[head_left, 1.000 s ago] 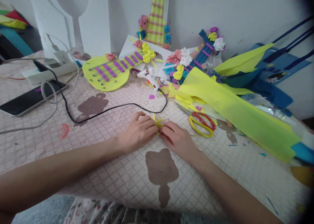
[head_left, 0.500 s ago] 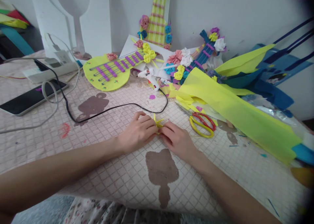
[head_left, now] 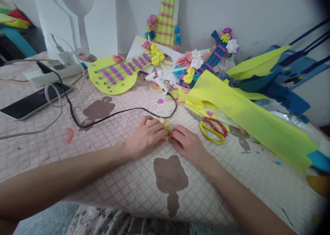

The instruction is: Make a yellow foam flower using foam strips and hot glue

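Observation:
Both hands meet over the table, fingertips together on a small piece of yellow crepe paper with thin strips sticking up. My left hand is closed on its left side, the fingers curled and hiding part of it. My right hand pinches it from the right. Right of that hand lies a pair of scissors with one red and one yellow handle loop. Beyond my hands rests a white glue gun, its black cord curving left across the table.
Behind stand a yellow paper guitar, a blue guitar with paper flowers and another yellow guitar neck. A long yellow paper sheet spreads at the right. On the left are a phone and a white power strip.
My hands stay pressed together on the yellow paper, with only a slight shift of the fingers. The surroundings look the same.

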`<control>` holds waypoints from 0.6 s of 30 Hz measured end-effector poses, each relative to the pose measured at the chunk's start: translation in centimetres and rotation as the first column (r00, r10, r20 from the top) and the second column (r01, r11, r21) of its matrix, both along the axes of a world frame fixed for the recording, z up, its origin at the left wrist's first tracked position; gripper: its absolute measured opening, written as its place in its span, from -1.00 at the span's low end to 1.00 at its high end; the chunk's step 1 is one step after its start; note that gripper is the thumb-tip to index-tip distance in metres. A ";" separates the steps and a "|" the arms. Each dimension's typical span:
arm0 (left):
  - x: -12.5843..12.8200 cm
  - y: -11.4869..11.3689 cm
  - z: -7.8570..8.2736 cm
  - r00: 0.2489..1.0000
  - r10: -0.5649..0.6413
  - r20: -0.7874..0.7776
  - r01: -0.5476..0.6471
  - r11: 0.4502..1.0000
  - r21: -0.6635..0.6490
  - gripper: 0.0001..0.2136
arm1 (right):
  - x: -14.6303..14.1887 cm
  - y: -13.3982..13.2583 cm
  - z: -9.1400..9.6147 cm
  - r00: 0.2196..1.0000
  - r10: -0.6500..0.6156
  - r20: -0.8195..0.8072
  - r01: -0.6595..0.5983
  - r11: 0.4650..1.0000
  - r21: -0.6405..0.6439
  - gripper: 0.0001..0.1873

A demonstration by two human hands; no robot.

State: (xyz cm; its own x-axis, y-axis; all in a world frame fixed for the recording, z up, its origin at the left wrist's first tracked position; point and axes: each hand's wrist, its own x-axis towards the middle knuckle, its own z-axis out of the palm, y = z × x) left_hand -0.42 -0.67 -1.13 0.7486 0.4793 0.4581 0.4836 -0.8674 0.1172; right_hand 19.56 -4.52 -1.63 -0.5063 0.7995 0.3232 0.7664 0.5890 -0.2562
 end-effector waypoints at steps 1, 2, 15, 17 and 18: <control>0.1 0.0 0.0 1.000 0.005 -0.003 -0.005 1.000 0.011 -0.92 | 0.0 0.0 0.0 1.000 0.000 0.004 0.000 1.000 0.003 -0.83; 0.1 0.0 -0.1 1.000 0.008 -0.005 -0.008 1.000 0.022 -0.92 | 0.0 0.1 -0.1 1.000 0.000 0.012 0.000 1.000 0.004 -0.83; 0.2 0.1 -0.2 1.000 0.015 0.003 -0.016 0.998 0.055 -0.84 | 0.1 0.4 -0.6 0.999 0.016 0.035 -0.019 0.996 0.088 -0.82; 0.2 0.1 -0.1 1.000 0.015 0.002 -0.015 0.999 0.047 -0.83 | 0.1 0.4 -0.7 0.999 0.016 0.040 -0.020 0.995 0.093 -0.83; 0.2 0.1 -0.1 1.000 0.014 0.000 -0.014 0.999 0.041 -0.83 | 0.1 0.4 -0.7 0.999 0.016 0.042 -0.020 0.995 0.095 -0.83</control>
